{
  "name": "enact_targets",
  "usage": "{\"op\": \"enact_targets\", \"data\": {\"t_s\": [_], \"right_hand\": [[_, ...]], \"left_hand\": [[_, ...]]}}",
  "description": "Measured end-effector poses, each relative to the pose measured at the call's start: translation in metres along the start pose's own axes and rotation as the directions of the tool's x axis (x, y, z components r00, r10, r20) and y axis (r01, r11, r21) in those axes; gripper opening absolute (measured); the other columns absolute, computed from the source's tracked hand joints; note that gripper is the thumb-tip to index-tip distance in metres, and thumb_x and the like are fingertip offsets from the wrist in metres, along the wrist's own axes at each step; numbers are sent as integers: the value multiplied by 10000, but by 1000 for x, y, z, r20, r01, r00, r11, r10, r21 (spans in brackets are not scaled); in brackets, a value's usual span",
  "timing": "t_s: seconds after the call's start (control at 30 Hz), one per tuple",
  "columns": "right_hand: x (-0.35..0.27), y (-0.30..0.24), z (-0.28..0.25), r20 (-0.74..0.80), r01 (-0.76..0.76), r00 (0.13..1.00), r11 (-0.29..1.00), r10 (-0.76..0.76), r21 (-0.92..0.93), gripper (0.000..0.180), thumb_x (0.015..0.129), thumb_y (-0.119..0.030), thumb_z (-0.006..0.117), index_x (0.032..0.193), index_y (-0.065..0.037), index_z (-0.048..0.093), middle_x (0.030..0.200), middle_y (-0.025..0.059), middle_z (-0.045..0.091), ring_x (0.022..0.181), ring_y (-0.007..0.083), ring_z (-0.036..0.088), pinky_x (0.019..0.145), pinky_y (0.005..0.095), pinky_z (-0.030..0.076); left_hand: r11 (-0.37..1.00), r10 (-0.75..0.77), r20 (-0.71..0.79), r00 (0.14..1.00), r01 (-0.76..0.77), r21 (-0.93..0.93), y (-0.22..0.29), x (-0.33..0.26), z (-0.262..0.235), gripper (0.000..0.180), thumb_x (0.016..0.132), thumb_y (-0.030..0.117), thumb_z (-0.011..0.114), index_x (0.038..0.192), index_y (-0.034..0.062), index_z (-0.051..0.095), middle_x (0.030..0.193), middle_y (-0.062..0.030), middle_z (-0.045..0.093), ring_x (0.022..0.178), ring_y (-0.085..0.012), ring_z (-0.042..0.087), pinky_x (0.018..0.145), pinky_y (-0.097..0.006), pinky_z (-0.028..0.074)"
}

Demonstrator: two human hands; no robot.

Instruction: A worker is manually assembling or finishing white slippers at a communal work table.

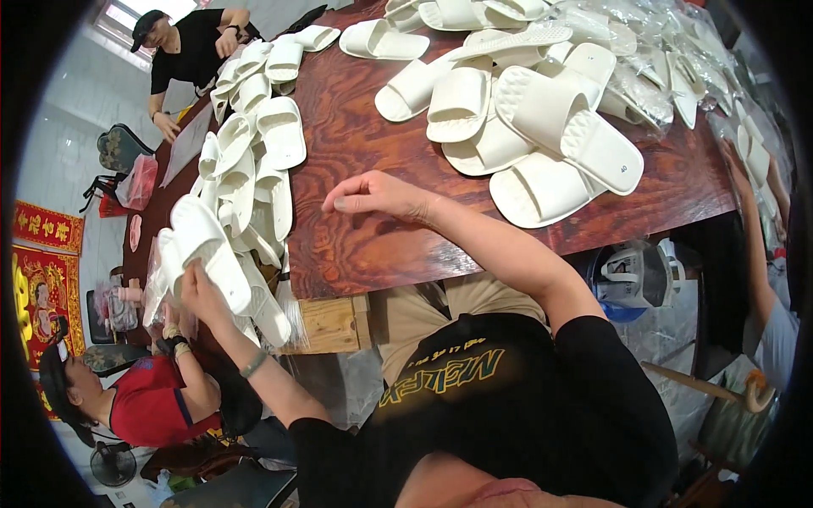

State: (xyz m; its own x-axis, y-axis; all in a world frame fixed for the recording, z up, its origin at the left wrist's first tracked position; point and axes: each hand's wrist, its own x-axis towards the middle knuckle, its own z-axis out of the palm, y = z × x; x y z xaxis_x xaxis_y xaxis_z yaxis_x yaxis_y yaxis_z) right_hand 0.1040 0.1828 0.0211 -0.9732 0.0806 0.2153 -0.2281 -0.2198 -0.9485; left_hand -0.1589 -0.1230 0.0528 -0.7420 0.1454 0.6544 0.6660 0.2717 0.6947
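Note:
At the table's left end, my left hand [200, 292] is closed on a pair of white slippers [222, 261], its fingers partly hidden in the foot opening. Over the bare wood of the reddish-brown table [339, 140], my right hand [377, 196] hangs with loosely bent fingers and nothing in it. A row of white slippers [279, 131] lies along the left edge, beside and beyond my left hand. To the right of my right hand is a heap of white slippers [542, 182], some stacked on one another.
Slippers in clear plastic bags [644, 89] pile up at the far right. A person in red [148, 402] is close by my left hand; another in black [199, 46] works at the far left. Another person's arm [754, 229] reaches in at right. A blue-and-white container [631, 279] stands below the table edge.

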Motion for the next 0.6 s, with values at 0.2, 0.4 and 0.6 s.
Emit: {"op": "enact_targets", "data": {"t_s": [0.2,0.4,0.6], "right_hand": [[-5,3,2,71,1,997,985,12,-171,270,879,-254,606,1036,-36,635,1013,16,620,929,94,547,820,266,454],[-7,-5,19,152,288,956,910,-253,-297,241,844,-218,640,987,-25,637,935,50,630,811,113,576,723,274,481],[-96,-71,20,75,475,785,519,-615,-711,180,816,-90,637,986,-39,609,976,97,589,873,257,597,748,325,488]], "left_hand": [[903,-155,251,956,35,427,-97,23,23,181,800,131,585,863,-10,680,766,-147,643,783,-224,618,729,-342,455],[954,-144,333,932,42,297,-104,26,-3,235,834,121,530,926,-70,631,804,-73,612,746,-162,511,717,-293,431],[990,72,226,972,-98,102,-71,19,-58,253,929,104,471,1035,-83,604,1105,-147,620,1025,-212,559,920,-299,414]]}}
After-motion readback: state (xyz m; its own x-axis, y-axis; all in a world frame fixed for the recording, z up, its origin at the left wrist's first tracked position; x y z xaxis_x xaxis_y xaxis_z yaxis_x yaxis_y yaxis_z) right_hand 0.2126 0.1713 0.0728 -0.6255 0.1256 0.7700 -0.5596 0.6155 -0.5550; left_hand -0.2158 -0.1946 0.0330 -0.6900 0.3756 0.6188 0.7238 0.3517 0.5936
